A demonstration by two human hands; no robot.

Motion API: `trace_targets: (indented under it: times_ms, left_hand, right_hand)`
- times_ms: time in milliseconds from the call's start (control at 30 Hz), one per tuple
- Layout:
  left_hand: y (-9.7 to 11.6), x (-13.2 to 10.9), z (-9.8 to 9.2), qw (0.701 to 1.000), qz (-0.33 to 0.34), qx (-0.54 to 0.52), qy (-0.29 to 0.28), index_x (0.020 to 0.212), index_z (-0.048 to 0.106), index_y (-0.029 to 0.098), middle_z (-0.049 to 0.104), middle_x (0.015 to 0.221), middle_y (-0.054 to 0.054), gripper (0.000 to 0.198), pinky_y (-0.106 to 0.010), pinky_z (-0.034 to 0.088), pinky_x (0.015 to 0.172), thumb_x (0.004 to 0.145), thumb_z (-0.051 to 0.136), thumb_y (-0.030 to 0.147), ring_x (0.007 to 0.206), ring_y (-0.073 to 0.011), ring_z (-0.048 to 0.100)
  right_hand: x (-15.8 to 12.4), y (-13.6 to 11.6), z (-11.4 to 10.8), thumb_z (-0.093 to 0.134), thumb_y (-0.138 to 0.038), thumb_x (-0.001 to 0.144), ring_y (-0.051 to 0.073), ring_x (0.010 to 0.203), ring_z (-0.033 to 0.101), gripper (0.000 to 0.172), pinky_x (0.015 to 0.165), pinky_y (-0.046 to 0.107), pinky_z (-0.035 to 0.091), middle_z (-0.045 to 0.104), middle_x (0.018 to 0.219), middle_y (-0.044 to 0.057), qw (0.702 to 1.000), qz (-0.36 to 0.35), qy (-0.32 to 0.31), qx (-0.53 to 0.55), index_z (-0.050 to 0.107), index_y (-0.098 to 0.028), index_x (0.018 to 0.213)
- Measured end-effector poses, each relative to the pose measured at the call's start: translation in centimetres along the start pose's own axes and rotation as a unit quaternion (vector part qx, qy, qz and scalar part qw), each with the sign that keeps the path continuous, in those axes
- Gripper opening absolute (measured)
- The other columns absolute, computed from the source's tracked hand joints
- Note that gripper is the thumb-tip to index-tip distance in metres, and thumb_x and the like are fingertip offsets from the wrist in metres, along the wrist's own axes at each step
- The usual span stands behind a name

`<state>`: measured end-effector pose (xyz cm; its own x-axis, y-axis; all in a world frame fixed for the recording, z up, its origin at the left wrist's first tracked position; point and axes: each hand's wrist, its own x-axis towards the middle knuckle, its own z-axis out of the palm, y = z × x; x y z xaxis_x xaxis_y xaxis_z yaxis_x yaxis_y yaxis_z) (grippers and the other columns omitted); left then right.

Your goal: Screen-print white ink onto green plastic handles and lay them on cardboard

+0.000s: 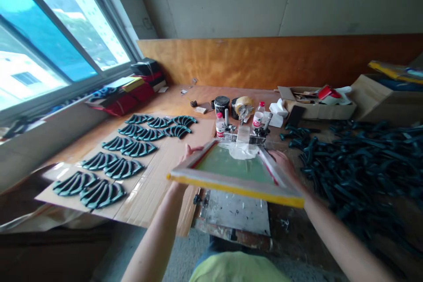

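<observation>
The left hand and right hand grip opposite sides of a wooden screen-printing frame, its near edge bound in yellow tape and its green mesh bordered with red tape. The fingers of both hands are clenched around the side bars, and the frame is held tilted above a paint-stained metal printing plate. A crumpled white sheet lies across the mesh's far end, near black metal hinge clamps.

To the left, the plate sits just beside a large flattened cardboard sheet carrying rows of curved dark-green comb-shaped pieces. To the right, a heaped pile of similar dark pieces begins just past the right hand, leaving a narrow strip of the wooden bench between them.

Along the far side stand a round black tin, a roll of packing tape, and two white plastic bottles with red labels. A shallow cardboard box holds red and white items and wooden strips, while a deeper open cardboard box holds flat yellow and blue material.
</observation>
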<state>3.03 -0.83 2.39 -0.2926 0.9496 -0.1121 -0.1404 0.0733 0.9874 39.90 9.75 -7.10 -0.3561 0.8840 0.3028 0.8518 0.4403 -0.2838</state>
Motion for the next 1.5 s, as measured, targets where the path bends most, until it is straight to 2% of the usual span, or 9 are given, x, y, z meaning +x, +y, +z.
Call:
trace_targets:
  times_ms: [167,333,500,633,867,1067,1200,1300,1500]
  left_hand:
    - [-6.7,-3.1,-2.9,0.986,-0.126,0.098,-0.052,0.127,0.062,0.018,0.072,0.080,-0.003,0.075,-0.025,0.049,0.056,0.068,0.068,0.064,0.068,-0.0188,0.065]
    - [-12.5,-2.8,-3.2,0.985,-0.124,0.108,-0.046,0.144,0.042,0.020,0.069,0.076,-0.001,0.093,-0.026,0.048,0.054,0.067,0.066,0.066,0.063,-0.0175,0.064]
    - [-14.8,-2.0,-3.8,0.985,-0.130,0.088,-0.075,0.140,0.044,0.017,0.071,0.083,-0.003,0.086,-0.028,0.051,0.060,0.071,0.063,0.064,0.069,-0.0185,0.065]
    - [-15.5,-1.8,-4.2,0.985,-0.121,0.101,-0.075,0.137,0.049,0.017,0.072,0.085,-0.004,0.081,-0.027,0.051,0.059,0.073,0.062,0.064,0.071,-0.0190,0.066]
    - [-15.9,-2.0,-4.1,0.987,-0.112,0.095,-0.066,0.135,0.051,0.015,0.072,0.087,-0.006,0.080,-0.026,0.049,0.060,0.073,0.063,0.064,0.071,-0.0187,0.065]
    - [-14.6,-2.4,-3.7,0.989,-0.109,0.093,-0.044,0.130,0.056,0.014,0.068,0.074,-0.002,0.078,-0.024,0.047,0.056,0.070,0.066,0.064,0.062,-0.0161,0.062]
    - [-13.3,-2.9,-3.4,0.988,-0.127,0.082,-0.035,0.129,0.056,0.016,0.069,0.076,-0.002,0.075,-0.024,0.047,0.056,0.071,0.068,0.061,0.064,-0.0161,0.062]
    - [-11.9,-3.2,-3.2,0.987,-0.138,0.059,-0.050,0.132,0.052,0.016,0.068,0.075,-0.002,0.079,-0.025,0.048,0.056,0.069,0.069,0.061,0.063,-0.0165,0.063]
    - [-5.7,-3.8,-3.2,0.985,-0.138,0.061,-0.078,0.125,0.059,0.018,0.069,0.075,-0.001,0.074,-0.024,0.046,0.054,0.068,0.069,0.064,0.063,-0.0168,0.063]
  right_hand:
    - [3.8,-4.2,-1.3,0.054,-0.028,0.089,0.025,0.119,0.055,0.041,0.101,0.039,0.045,0.057,0.132,0.013,0.997,-0.012,0.042,0.063,0.056,-0.017,0.129]
    - [7.0,-9.8,-0.4,0.063,-0.016,0.081,0.025,0.115,0.053,0.044,0.095,0.035,0.045,0.059,0.123,0.014,0.997,-0.058,-0.043,-0.021,0.055,-0.015,0.125]
    - [6.1,-11.0,0.5,0.058,-0.014,0.082,0.020,0.092,0.059,0.013,0.079,0.027,0.044,0.069,0.093,0.009,0.983,-0.040,-0.162,-0.081,0.065,-0.016,0.093]
    - [2.6,-10.8,0.7,0.052,-0.004,0.080,0.020,0.094,0.057,0.021,0.079,0.027,0.043,0.068,0.091,0.007,0.978,-0.123,-0.162,-0.043,0.066,-0.017,0.088]
    - [0.7,-9.0,-1.7,0.052,0.003,0.070,0.018,0.085,0.057,0.031,0.073,0.025,0.041,0.066,0.082,0.003,0.947,-0.232,-0.220,0.038,0.067,-0.020,0.083]
    - [0.1,-10.6,0.1,0.048,0.002,0.078,0.021,0.091,0.055,0.027,0.077,0.029,0.044,0.065,0.087,0.008,0.976,-0.190,-0.102,0.017,0.066,-0.016,0.086]
    - [-1.3,-10.7,-0.1,0.052,-0.001,0.080,0.020,0.088,0.057,0.025,0.077,0.029,0.046,0.065,0.086,0.007,0.970,-0.213,-0.109,0.038,0.068,-0.017,0.090]
    - [1.2,-10.8,-1.2,0.063,-0.012,0.081,0.018,0.088,0.060,0.023,0.078,0.028,0.046,0.068,0.093,0.004,0.977,-0.165,-0.121,0.058,0.069,-0.022,0.101]
    - [8.9,-10.4,-3.1,0.072,-0.028,0.080,0.022,0.093,0.063,0.063,0.078,0.029,0.046,0.067,0.110,0.006,0.999,-0.018,-0.051,-0.008,0.049,-0.032,0.139]
